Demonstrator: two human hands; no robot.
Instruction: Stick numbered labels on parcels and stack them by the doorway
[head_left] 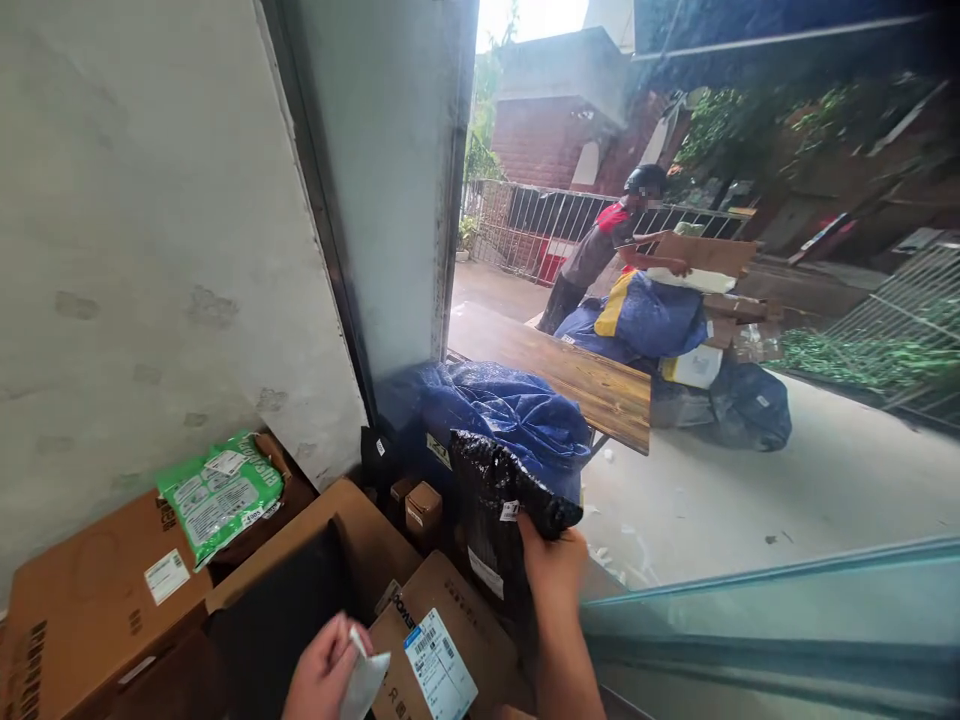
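Note:
My right hand grips the upper edge of a shiny black plastic mailer bag, which hangs upright over the boxes. A small white sticker shows on the bag beside my thumb, and a larger label sits lower down. Closed fingers of my left hand pinch a white paper slip at the bottom of the view. Just right of that slip, a brown cardboard box bears a white and blue shipping label. Behind the mailer bag lies a crumpled blue woven sack.
A green package rests on a large carton at the left, against a wall. Small boxes stand behind. Outside, a helmeted person handles cardboard near a wooden table. Glass edges the lower right.

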